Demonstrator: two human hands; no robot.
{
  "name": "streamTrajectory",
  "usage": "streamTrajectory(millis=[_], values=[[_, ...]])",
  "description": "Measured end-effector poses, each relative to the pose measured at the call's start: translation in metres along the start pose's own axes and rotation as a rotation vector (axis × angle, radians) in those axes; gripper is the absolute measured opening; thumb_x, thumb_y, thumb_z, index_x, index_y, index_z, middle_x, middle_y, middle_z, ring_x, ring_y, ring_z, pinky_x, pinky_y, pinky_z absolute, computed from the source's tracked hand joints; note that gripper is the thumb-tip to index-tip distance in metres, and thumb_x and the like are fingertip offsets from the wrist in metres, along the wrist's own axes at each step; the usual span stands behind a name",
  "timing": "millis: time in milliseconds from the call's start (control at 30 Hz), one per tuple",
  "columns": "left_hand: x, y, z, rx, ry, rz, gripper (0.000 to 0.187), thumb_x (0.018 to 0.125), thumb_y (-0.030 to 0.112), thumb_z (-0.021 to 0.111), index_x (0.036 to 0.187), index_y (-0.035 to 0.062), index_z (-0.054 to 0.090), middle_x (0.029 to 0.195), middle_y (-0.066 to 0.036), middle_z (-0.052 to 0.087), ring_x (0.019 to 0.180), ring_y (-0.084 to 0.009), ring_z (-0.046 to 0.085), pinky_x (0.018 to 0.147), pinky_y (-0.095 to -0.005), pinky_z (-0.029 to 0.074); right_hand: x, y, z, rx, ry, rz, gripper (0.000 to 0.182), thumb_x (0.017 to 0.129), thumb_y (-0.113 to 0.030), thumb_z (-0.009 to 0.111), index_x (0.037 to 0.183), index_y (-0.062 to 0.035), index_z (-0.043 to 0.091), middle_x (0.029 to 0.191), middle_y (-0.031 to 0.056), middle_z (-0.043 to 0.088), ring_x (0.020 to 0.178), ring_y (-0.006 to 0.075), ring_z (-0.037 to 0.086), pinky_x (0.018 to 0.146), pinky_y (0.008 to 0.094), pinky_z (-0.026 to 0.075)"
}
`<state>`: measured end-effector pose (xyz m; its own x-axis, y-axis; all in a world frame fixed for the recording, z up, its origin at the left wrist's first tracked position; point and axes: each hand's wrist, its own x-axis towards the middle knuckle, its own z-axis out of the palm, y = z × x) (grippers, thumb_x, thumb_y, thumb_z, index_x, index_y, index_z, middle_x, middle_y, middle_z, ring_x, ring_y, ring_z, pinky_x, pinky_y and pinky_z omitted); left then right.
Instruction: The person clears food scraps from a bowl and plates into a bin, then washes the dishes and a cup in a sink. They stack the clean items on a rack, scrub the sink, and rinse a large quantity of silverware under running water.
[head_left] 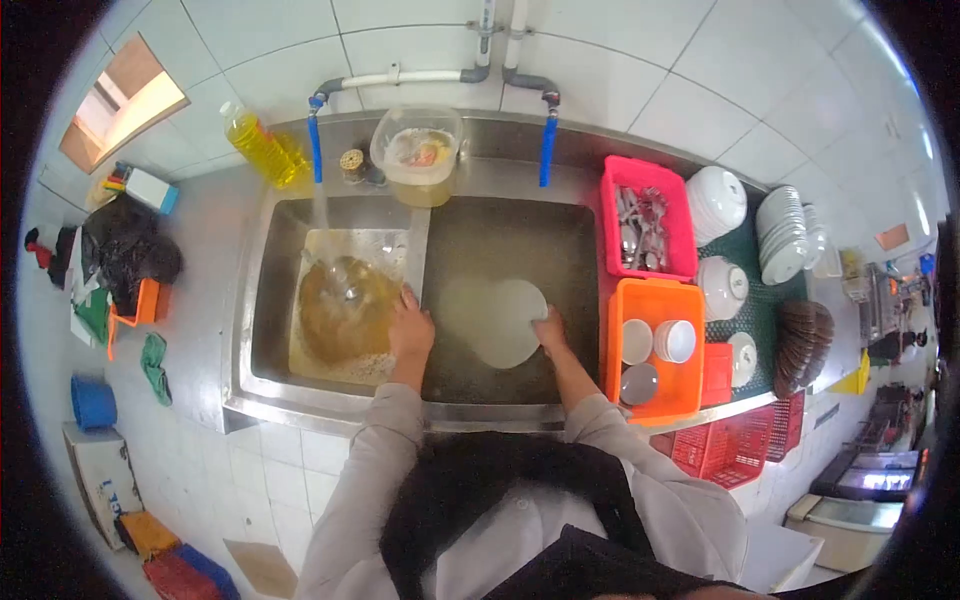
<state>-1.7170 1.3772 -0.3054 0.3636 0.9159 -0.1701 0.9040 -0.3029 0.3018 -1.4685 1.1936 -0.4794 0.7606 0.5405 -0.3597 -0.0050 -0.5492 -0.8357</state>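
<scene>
My right hand [549,330] grips the right edge of a white plate [508,325], which lies partly in the cloudy water of the right sink basin [510,225]. My left hand [411,328] is at the divider between the two basins, fingers stretched forward, with no held thing visible. Beside it, the left basin [275,290] contains a cream tray-like thing [312,245] with brownish water on it. Water runs onto this from the left blue tap [316,150]. The right blue tap [547,152] shows no stream.
Behind the basins stand a clear tub [417,180] of cloudy liquid and a yellow liquid bottle [245,135]. At right are a pink basket [650,215] of cutlery, an orange basket [655,297] with cups, and stacked white bowls [716,200]. A green cloth [155,367] lies left.
</scene>
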Motion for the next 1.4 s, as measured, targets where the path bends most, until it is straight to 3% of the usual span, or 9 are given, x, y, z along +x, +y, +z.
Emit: streamTrajectory(millis=[233,500,667,767,967,1067,1233,1300,1400], values=[[-0.005,0.004,-0.029,-0.082,-0.002,0.072,0.070,0.083,0.016,0.059,0.142,0.0005,0.024,0.133,-0.022,0.041,0.119,-0.0367,0.045,0.095,-0.0419,0.044,-0.070,-0.212,-0.087,-0.740,0.064,-0.228,0.041,0.076,-0.003,0.055,0.116,-0.0069,0.046,0.092,0.0269,0.062,0.088,0.0444,0.060,0.077,0.0523,0.046],[0.007,-0.032,0.033,0.072,-0.036,0.225,0.064,0.090,0.021,0.050,0.143,-0.0025,0.022,0.145,-0.023,0.029,0.134,-0.0356,0.029,0.110,-0.0408,0.027,-0.157,-0.311,-0.169,-0.579,0.320,-0.714,0.046,0.085,-0.011,0.054,0.131,-0.0100,0.046,0.116,0.0215,0.058,0.104,0.0385,0.057,0.089,0.0439,0.046],[0.001,-0.030,0.019,-0.060,0.075,0.229,0.065,0.087,0.022,0.056,0.141,-0.0026,0.027,0.143,-0.022,0.033,0.131,-0.0354,0.034,0.106,-0.0412,0.031,-0.180,-0.276,-0.200,-0.289,0.449,-0.664,0.041,0.084,-0.011,0.060,0.124,-0.0049,0.051,0.111,0.0185,0.061,0.100,0.0307,0.061,0.086,0.0392,0.047],[-0.001,-0.023,0.008,-0.086,0.063,0.185,0.068,0.084,0.020,0.060,0.140,-0.0029,0.029,0.140,-0.022,0.036,0.127,-0.0373,0.038,0.104,-0.0420,0.034,-0.159,-0.231,-0.233,0.314,0.422,-0.162,0.050,0.077,-0.002,0.062,0.126,-0.0057,0.050,0.112,0.0106,0.060,0.105,0.0219,0.056,0.087,0.0370,0.048],[-0.013,-0.018,0.003,0.157,0.323,0.254,0.067,0.081,0.020,0.063,0.138,-0.0010,0.032,0.140,-0.023,0.035,0.129,-0.0387,0.035,0.105,-0.0461,0.030,-0.153,-0.165,-0.393,1.064,0.713,-0.029,0.061,0.076,-0.002,0.058,0.132,-0.0046,0.037,0.114,0.0153,0.055,0.098,0.0300,0.058,0.084,0.0461,0.051],[-0.035,-0.006,0.000,0.221,0.389,0.315,0.066,0.080,0.019,0.064,0.136,0.0007,0.035,0.142,-0.023,0.031,0.132,-0.0384,0.030,0.107,-0.0505,0.026,-0.144,-0.152,-0.472,0.878,1.003,-0.293,0.054,0.075,0.000,0.052,0.127,-0.0056,0.040,0.113,0.0142,0.054,0.100,0.0282,0.056,0.079,0.0424,0.053],[-0.088,0.019,0.014,0.174,0.332,0.407,0.066,0.074,0.019,0.068,0.131,0.0035,0.040,0.144,-0.021,0.027,0.134,-0.0389,0.026,0.106,-0.0534,0.022,-0.066,-0.090,-0.586,0.271,1.237,-0.193,0.048,0.078,-0.003,0.048,0.125,-0.0034,0.039,0.111,0.0196,0.055,0.098,0.0311,0.059,0.066,0.0466,0.056],[-0.107,0.032,0.023,0.142,0.327,0.379,0.068,0.068,0.020,0.070,0.128,0.0037,0.043,0.145,-0.020,0.027,0.134,-0.0384,0.026,0.107,-0.0527,0.022,-0.041,-0.096,-0.613,0.332,1.127,0.166,0.044,0.080,-0.005,0.046,0.124,-0.0026,0.037,0.111,0.0225,0.056,0.096,0.0369,0.061,0.061,0.0520,0.057],[-0.131,0.054,0.028,0.042,0.328,0.289,0.069,0.066,0.021,0.071,0.127,0.0044,0.044,0.145,-0.021,0.027,0.134,-0.0396,0.026,0.106,-0.0536,0.023,0.003,-0.088,-0.646,0.308,1.102,0.234,0.046,0.083,-0.004,0.046,0.128,0.0041,0.036,0.115,0.0253,0.055,0.092,0.0401,0.062,0.055,0.0476,0.059]])
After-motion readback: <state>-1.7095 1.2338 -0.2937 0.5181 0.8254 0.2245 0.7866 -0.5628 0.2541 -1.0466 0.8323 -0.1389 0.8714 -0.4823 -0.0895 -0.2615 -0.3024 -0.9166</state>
